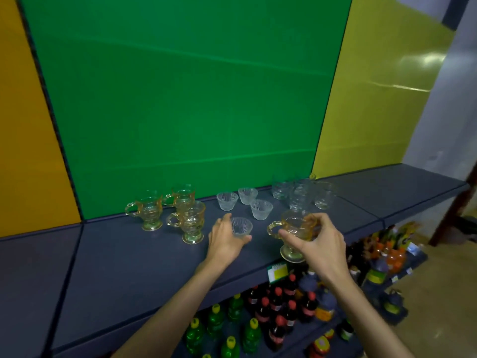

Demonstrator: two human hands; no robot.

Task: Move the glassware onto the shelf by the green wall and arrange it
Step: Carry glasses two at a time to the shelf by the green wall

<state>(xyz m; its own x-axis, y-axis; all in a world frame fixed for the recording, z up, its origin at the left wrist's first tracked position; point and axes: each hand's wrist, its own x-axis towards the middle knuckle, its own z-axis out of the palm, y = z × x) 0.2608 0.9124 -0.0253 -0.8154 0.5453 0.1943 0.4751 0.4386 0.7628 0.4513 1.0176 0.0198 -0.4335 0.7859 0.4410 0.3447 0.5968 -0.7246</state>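
With most glassware already on the dark blue shelf [124, 257], the left hand [225, 242] grips a small ribbed clear glass bowl [241, 226] there while the right hand [318, 241] holds an amber footed glass mug [294, 228] at the shelf's front edge, not yet placed.

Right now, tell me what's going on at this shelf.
A person is arranging glassware on the blue shelf by the green wall. The left hand grips a small clear cup on the shelf; the right hand holds an amber mug near its front edge. Other mugs and cups already stand behind.
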